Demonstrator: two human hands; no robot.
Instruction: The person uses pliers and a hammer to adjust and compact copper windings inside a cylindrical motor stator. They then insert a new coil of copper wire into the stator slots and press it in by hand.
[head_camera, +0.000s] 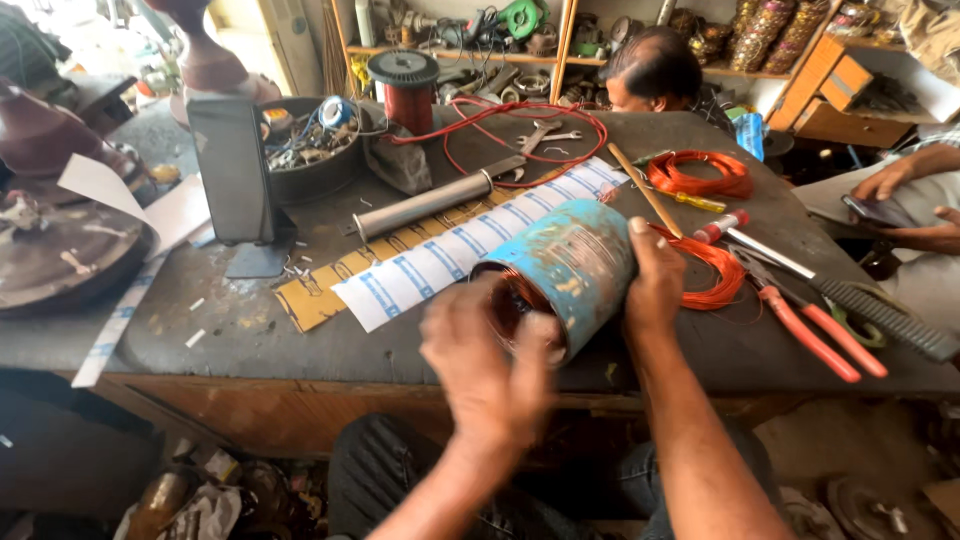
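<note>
A worn blue metal cylinder (575, 262), a motor stator with copper windings showing at its open end, lies tilted at the bench's front edge. My right hand (655, 280) grips its right side, thumb on top. My left hand (487, 365), blurred by motion, covers the open front end at the copper windings; its fingers are curled there and I cannot tell whether they pinch anything. Orange wire (715, 272) trails from behind the cylinder to the right.
A white-and-blue paper strip (440, 262) over brown card, a steel rod (425, 207), red-handled pliers (815, 330), a screwdriver (722, 226), an orange wire coil (700, 175), red wire loop (520, 120), copper spool (408, 90) and parts bowl (315, 150) crowd the dark bench (230, 320). Another person sits behind; someone's hands hold a phone at right.
</note>
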